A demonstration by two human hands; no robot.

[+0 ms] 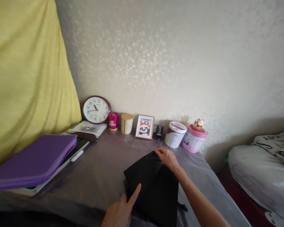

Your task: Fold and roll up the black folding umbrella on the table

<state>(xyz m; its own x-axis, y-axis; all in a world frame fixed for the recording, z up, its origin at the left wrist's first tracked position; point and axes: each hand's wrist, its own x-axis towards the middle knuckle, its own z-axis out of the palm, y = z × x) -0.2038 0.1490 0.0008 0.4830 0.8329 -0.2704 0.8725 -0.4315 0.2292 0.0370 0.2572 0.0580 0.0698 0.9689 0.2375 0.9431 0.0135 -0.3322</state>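
Observation:
A black piece of fabric (153, 189) lies on the table, folded, its far edge lifted a little and a narrow strap-like end sticking out at the lower right. My right hand (168, 158) pinches its far corner between thumb and fingers. Over its near left side is my left hand (119, 211), index finger stretched out along the fabric and the thumb apart from it; the other fingers are partly hidden. I cannot tell what kind of item the fabric is.
Along the wall stand a clock (96, 110), a pink tin (113, 121), a yellow canister (127, 124), a framed panda picture (144, 127), a small black device (158, 132) and two tubs (175, 135). A purple folder (35, 159) lies left, beside a white marker (77, 156).

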